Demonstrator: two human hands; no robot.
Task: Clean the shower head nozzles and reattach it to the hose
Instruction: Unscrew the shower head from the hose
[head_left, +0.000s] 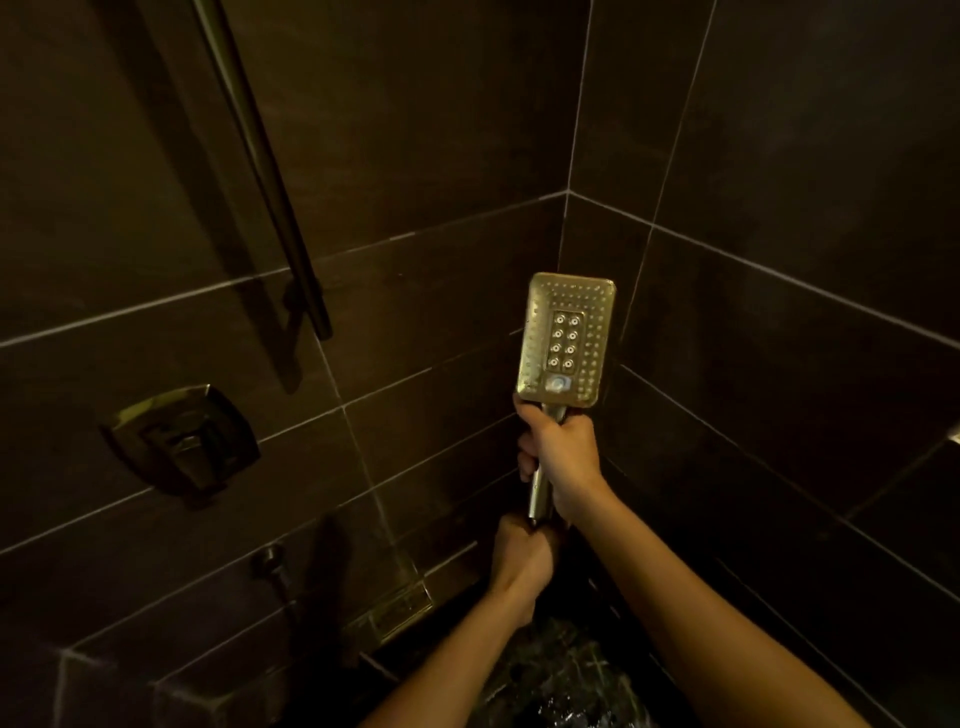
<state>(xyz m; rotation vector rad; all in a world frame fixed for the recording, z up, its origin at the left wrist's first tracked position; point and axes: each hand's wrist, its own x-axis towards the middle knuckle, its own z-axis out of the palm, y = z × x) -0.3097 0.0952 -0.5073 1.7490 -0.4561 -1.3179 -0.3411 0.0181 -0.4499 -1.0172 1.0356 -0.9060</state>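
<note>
The shower head (566, 338) looks like metal with a pale gold, satin finish, its face dotted with small raised nozzles. Its handle (539, 496) is smooth brushed metal with a soft sheen. The wall tiles (779, 130) are dark, smooth and nearly matt, with pale grout lines (156, 305). The rail (270, 171) and valve plate (182, 441) are dark polished metal, catching glints. The floor (566, 680) looks like dark veined stone, glossy.

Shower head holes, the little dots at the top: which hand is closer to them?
Right. The right hand grips the shower head just under its holes; the left hand grips the bottom end of the handle, farther down.
</note>
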